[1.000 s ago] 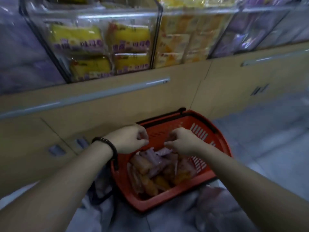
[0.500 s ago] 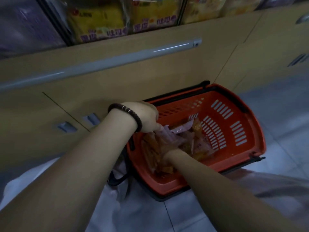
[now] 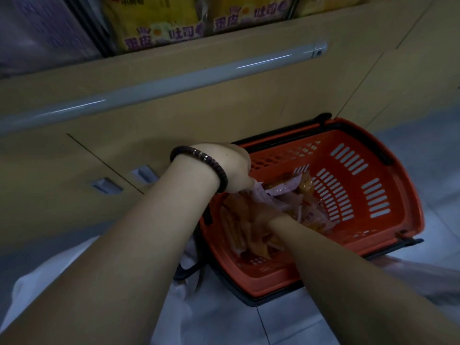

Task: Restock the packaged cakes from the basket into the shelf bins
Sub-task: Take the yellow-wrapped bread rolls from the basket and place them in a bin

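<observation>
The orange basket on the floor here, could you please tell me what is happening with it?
A person is reaching with both hands into the orange basket, which sits on the tiled floor in front of the shelf cabinet. The left hand, with a bead bracelet at the wrist, pinches purple wrapper ends of the packaged cakes at the top of the pile. The right hand is sunk among them, its fingers hidden. No cake is clear of the basket; yellow packs show in the shelf bin above.
</observation>
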Action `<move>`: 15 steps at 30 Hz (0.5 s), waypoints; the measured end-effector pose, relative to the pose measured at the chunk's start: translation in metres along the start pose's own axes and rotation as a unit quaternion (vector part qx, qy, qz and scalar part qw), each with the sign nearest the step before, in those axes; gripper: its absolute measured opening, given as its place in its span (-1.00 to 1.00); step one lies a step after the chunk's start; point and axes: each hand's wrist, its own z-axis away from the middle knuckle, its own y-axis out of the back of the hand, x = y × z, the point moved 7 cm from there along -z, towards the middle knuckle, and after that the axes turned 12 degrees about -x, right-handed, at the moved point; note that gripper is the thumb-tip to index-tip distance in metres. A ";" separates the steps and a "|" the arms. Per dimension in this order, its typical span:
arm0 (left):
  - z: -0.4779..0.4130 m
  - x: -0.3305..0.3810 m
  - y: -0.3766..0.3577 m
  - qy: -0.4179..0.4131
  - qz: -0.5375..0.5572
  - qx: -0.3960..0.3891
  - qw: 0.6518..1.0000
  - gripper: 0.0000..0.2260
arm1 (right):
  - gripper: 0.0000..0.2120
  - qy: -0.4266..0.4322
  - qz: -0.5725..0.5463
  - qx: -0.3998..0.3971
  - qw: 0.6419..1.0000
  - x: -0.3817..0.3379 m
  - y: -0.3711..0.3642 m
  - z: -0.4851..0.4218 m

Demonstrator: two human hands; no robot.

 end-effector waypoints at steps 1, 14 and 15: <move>0.000 0.000 0.000 -0.001 -0.002 -0.002 1.000 -0.62 | -0.11 -0.004 -0.022 0.001 1.000 0.003 0.001 0.000; 0.003 0.002 0.005 0.001 -0.051 -0.039 0.998 -0.52 | -0.32 0.028 -0.260 0.009 0.965 0.017 0.000 -0.021; 0.003 0.002 0.004 0.000 -0.052 -0.038 0.998 -0.53 | -0.30 0.035 -0.296 0.013 0.954 0.016 -0.004 -0.020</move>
